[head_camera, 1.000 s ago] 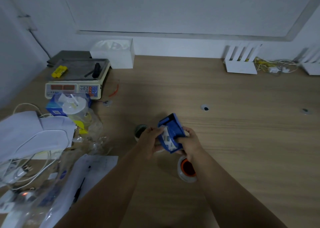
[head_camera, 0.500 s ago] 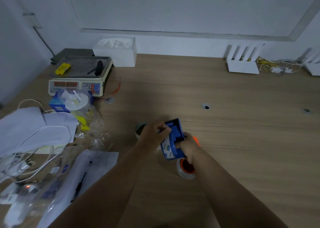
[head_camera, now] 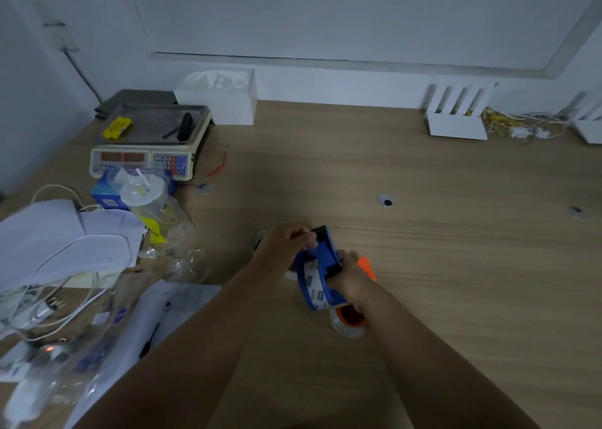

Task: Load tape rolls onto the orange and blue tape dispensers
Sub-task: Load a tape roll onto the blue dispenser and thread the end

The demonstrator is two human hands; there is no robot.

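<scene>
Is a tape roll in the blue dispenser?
In. A white printed tape roll sits inside the blue dispenser, gripped by the left hand and right hand.

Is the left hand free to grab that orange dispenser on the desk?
Probably not yet: the left hand is busy on the blue dispenser, and the orange dispenser lies under the right hand.

- One blue tape dispenser (head_camera: 321, 266), with one tape roll (head_camera: 313, 287) in it
- One orange tape dispenser (head_camera: 366, 267), partly hidden
- One loose roll (head_camera: 348, 322) on the desk (head_camera: 456, 282)
- Two hands: left (head_camera: 286, 243), right (head_camera: 350, 277)
- One weighing scale (head_camera: 146, 142)
- Two white routers (head_camera: 456, 119)
</scene>
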